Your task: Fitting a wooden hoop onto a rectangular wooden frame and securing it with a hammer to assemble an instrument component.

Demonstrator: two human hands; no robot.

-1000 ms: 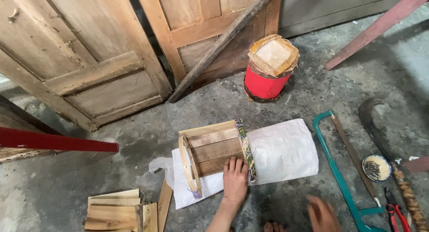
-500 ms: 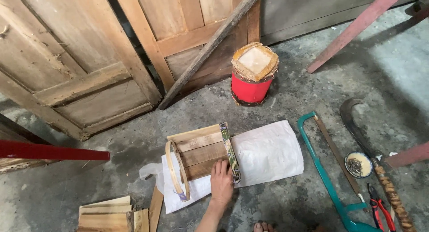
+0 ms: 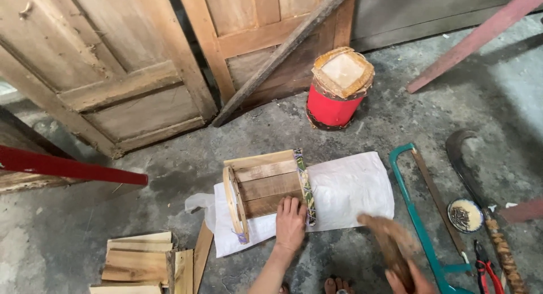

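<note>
Slatted wooden frame (image 3: 266, 186) on white sack (image 3: 345, 192), concrete floor.
Left hand (image 3: 290, 223) flat on frame, fingers released; right hand (image 3: 410, 277) fingers clenched round blurred wooden tool (image 3: 390, 243).

A small open-ended wooden slat drum (image 3: 266, 187) lies on its side on a white woven sack (image 3: 350, 189) spread flat on the concrete floor. Its staves are pale, bare planks; a thin bent wooden hoop rings the left end and a band of patterned green and purple binds the right end. The left hand (image 3: 291, 223) rests palm-down on its near staves. The right hand (image 3: 408, 277) grips a dark brown wooden tool (image 3: 389, 242), blurred, raised just right of the drum over the sack's near edge.
</note>
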